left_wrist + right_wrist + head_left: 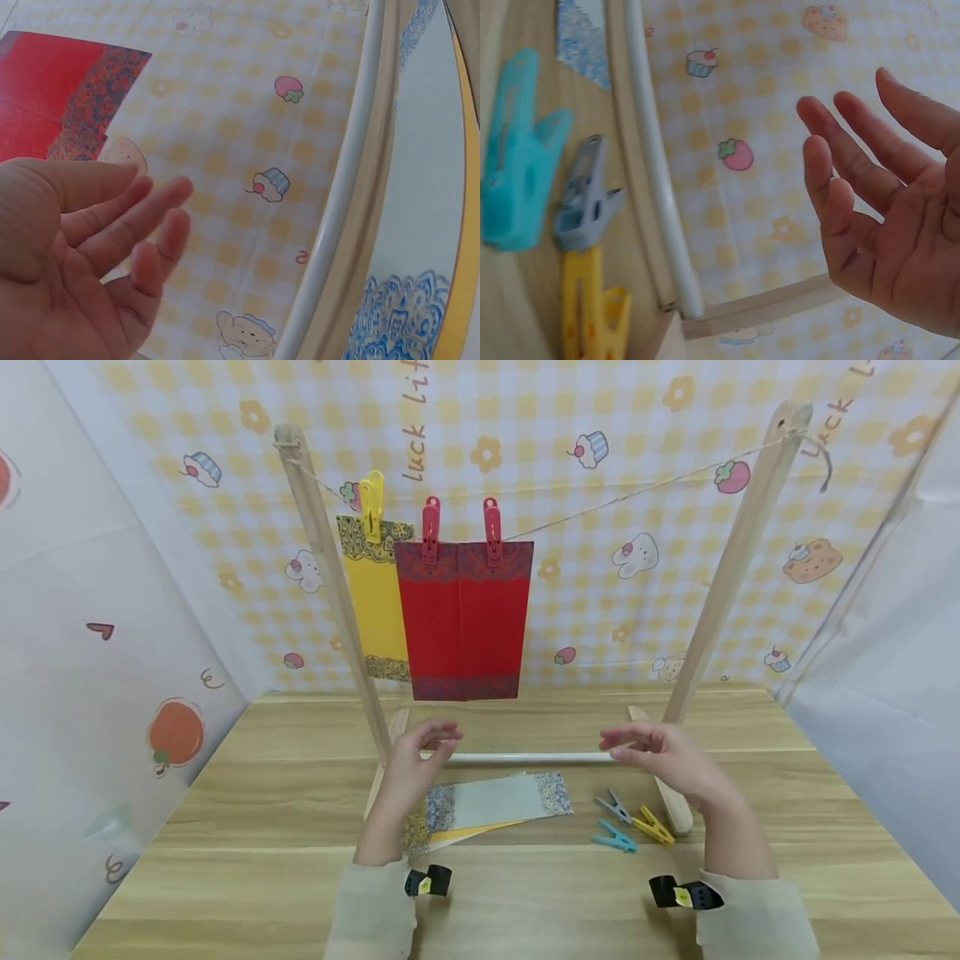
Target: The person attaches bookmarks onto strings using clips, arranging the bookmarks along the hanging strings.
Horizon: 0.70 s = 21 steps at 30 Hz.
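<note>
My left hand (420, 762) hovers at the left above a stack of sheets, its fingers loosely bent with nothing between them. A pale blue sheet (495, 802) with blue patterned ends lies on top; yellow and white edges show beneath. Opposite, my right hand (671, 762) is raised near the right post, relaxed and holding nothing. Below it lie a grey clothespin (615, 807), a yellow clothespin (652, 827) and a teal clothespin (514, 165). Behind the hands, a red sheet (465, 627) hangs from the string by two red clothespins, partly covering a yellow sheet (375, 610) under a yellow clothespin (372, 506).
A left wooden post (330, 568) and a right wooden post (738, 552) carry the sagging string (600, 506). Low between them runs a white rod (532, 757). The stand is on a wooden table (247, 860), before a yellow checked backdrop (592, 610).
</note>
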{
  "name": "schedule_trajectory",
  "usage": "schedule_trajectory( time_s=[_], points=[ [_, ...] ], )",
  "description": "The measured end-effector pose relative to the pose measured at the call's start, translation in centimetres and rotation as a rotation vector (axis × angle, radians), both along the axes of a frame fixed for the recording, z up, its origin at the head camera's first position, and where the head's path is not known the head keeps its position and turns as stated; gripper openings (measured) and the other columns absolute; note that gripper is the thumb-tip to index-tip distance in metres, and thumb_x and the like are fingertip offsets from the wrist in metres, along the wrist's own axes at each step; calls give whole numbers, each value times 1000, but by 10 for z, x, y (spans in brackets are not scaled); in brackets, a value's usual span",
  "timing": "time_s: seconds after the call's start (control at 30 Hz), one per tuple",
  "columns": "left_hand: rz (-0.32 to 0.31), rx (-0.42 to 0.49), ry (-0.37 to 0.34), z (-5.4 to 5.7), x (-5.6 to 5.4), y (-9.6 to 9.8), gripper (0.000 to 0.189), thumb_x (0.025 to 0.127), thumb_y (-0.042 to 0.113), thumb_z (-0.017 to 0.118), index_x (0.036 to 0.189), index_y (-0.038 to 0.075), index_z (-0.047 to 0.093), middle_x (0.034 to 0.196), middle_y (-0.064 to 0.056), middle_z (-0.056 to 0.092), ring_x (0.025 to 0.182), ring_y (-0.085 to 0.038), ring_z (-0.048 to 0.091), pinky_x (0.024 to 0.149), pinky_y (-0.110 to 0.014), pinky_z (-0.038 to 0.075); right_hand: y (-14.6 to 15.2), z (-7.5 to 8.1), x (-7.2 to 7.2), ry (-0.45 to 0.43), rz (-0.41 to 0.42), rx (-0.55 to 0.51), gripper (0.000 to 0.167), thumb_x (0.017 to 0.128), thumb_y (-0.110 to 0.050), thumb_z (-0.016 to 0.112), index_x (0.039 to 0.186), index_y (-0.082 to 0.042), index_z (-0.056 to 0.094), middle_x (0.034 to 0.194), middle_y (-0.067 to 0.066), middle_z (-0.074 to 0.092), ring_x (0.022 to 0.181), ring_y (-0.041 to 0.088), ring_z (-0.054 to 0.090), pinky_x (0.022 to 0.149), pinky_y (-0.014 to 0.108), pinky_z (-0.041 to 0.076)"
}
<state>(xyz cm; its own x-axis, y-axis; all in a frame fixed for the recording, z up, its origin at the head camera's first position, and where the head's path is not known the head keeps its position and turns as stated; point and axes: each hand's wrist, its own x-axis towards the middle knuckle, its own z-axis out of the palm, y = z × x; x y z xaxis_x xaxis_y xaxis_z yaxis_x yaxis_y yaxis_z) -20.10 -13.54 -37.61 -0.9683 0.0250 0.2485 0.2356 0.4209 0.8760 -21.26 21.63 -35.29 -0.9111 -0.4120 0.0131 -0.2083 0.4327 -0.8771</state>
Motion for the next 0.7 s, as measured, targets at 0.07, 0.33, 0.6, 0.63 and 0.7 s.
schedule_trajectory(
  time_s=[0.07,0.33,0.6,0.63,0.7],
  points=[
    [-6,-32,-28,-3,0,-2,27,95,3,63,122,0,66,112,-15,72,101,-29,65,86,-35,52,1,-8,1,-23,43,22,38,99,-20,61,130,2,60,126,22,65,107,23,63,89,28,51],
    [-81,-199,-119,-17,-3,-5,27,93,5,67,119,1,68,99,-8,72,90,-20,64,75,-32,53,-5,-28,8,-46,207,106,29,94,-16,67,119,0,68,122,20,64,82,15,54,70,27,48],
    [-129,-260,-199,-25,-4,-9,27,93,10,68,119,6,69,106,-6,72,96,-20,64,79,-34,54,-9,-40,11,-79,330,131,23,90,-14,71,110,-2,73,120,21,64,102,24,55,79,24,48],
    [-131,-258,-203,-27,-5,-10,27,92,10,68,119,6,69,108,-7,72,98,-21,65,81,-35,54,-9,-41,11,-83,332,136,22,90,-15,71,109,-2,73,119,20,63,103,24,54,80,24,47],
    [-138,-251,-209,-31,-6,-13,26,92,9,69,118,5,69,111,-9,72,101,-24,65,84,-38,55,-10,-41,12,-91,336,148,22,89,-15,72,107,-3,75,117,19,63,102,23,53,80,24,46]
  ],
)
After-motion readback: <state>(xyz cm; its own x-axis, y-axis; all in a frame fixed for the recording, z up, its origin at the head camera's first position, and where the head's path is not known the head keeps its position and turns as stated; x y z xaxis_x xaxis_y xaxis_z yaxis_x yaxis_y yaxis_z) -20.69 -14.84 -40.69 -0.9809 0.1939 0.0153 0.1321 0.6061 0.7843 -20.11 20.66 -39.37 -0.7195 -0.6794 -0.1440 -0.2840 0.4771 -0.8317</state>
